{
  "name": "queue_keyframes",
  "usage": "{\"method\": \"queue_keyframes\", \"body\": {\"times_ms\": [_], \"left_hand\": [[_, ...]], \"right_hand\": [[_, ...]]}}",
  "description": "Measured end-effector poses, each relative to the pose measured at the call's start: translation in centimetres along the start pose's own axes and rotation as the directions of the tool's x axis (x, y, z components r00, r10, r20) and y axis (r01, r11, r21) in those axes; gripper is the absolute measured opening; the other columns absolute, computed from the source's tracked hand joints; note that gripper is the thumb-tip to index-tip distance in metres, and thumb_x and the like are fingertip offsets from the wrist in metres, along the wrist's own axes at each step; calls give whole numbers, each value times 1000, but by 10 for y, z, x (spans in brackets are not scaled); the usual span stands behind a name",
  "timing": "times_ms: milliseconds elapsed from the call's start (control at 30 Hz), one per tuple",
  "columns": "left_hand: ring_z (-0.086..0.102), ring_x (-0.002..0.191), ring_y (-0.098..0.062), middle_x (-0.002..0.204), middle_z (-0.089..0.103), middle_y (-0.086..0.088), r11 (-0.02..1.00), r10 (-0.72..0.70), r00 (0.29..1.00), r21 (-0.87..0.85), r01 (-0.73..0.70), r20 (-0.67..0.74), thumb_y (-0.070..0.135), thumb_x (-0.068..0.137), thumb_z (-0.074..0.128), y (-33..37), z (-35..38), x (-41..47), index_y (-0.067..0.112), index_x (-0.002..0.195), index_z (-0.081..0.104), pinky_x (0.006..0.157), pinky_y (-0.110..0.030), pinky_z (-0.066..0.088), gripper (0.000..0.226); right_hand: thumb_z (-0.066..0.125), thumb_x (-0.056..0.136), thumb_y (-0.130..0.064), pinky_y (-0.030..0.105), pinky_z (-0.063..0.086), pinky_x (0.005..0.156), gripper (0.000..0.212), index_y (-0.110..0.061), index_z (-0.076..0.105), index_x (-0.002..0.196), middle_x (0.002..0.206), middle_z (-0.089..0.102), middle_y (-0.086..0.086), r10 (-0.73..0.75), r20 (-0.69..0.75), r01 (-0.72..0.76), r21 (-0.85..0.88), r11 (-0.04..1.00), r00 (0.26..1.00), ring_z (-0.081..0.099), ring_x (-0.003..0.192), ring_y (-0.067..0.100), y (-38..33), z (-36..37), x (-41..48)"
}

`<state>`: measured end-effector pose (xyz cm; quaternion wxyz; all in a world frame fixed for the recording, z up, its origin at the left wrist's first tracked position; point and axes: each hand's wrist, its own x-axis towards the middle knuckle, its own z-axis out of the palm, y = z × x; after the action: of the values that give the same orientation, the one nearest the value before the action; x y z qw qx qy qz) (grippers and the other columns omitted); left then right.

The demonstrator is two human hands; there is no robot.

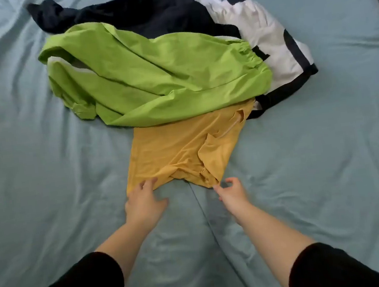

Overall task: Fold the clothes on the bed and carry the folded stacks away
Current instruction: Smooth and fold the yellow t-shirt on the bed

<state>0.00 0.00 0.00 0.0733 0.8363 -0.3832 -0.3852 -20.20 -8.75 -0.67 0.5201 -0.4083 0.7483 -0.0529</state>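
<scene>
**Freeing the yellow shirt [179,149] from the pile on the bed [31,162] before folding.**

The left hand [143,202] rests relaxed fingers on the near left hem, thumb spread aside, gripping nothing. The right hand [232,191] curls thumb and forefinger at the near right corner; whether they hold cloth cannot be told. The shirt lies crumpled nearest the person, its far end under the green jacket [151,76]. Both corners are best pinched and drawn back evenly, or the jacket may drag along. Behind lie a navy garment [143,10] and, at right, a white garment [264,38], both unfolded.
</scene>
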Motion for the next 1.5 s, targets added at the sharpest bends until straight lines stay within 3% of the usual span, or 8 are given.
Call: {"method": "queue_keyframes", "body": {"times_ms": [233, 367, 500, 833, 967, 1067, 1267, 1500], "left_hand": [[42, 130, -19, 118, 62, 4, 978, 140, 928, 195, -75, -346, 42, 95, 51, -1, 17, 30, 29, 106, 60, 113, -42, 8, 19], [62, 90, -35, 87, 66, -8, 984, 169, 963, -27, -179, -212, 40, 99, 42, 13, 25, 3, 25, 107, 49, 79, -38, 44, 18], [62, 102, -32, 112, 67, -5, 985, 173, 985, 13, -173, -10, 44, 101, 36, 21, 51, -32, 30, 121, 49, 76, -35, 45, 28], [59, 103, -12, 102, 61, 12, 1000, 2, 853, 7, -7, 522, 44, 100, 41, 29, 175, -179, 40, 97, 57, 86, -27, 43, 16], [59, 101, -9, 105, 65, 12, 1000, 19, 773, -9, -17, 634, 45, 99, 41, 54, 196, -204, 39, 98, 60, 85, -25, 44, 19], [58, 109, -9, 119, 63, 13, 997, 57, 830, 7, -73, 555, 46, 97, 44, 80, 193, -183, 35, 126, 55, 88, -25, 45, 33], [28, 140, -27, 155, 24, -2, 863, 297, 941, 376, -338, 163, 39, 95, 50, 137, 166, -84, 37, 147, 26, 108, -47, 34, 57], [-12, 149, -29, 160, -22, -2, 739, 160, 929, 583, -336, 333, 40, 96, 46, 131, 163, -70, 32, 152, -13, 120, -49, 11, 82]], "right_hand": [[48, 99, -21, 24, 46, 49, 15, -22, 51, 85, 85, 62, 3, 155, -18, -131, 452, 882, 988, 62, 56, 15, 6, 13, 40], [33, 102, -20, 33, 51, 69, 21, -23, 53, 109, 100, 63, 3, 311, 151, -321, 717, 619, 938, 64, 78, 23, 18, -10, 32], [30, 100, -16, 42, 46, 80, 35, -23, 53, 126, 119, 60, 7, 378, 188, -379, 758, 531, 906, 60, 80, 23, 52, -46, 21], [35, 100, -14, 41, 48, 79, 29, -14, 56, 121, 109, 63, 8, 514, 102, -427, 704, 568, 852, 60, 105, 31, 180, -153, -18], [42, 98, -11, 33, 47, 63, 17, -14, 56, 88, 94, 60, 17, 444, -75, -359, 477, 802, 893, 57, 75, 26, 214, -185, -26], [61, 90, -16, 34, 48, 81, 14, -11, 57, 102, 106, 63, 15, 203, -107, -201, 28, 979, 973, 61, 92, 28, 224, -201, -25], [65, 88, -31, 32, 46, 87, 21, -24, 61, 107, 102, 50, -3, -192, -47, 163, -361, 918, 980, 54, 95, 16, 208, -192, 0], [43, 101, -28, 32, 39, 73, 32, -2, 59, 90, 90, 58, 10, 244, -336, -138, 309, 941, 910, 53, 86, 23, 200, -215, 34]]}}
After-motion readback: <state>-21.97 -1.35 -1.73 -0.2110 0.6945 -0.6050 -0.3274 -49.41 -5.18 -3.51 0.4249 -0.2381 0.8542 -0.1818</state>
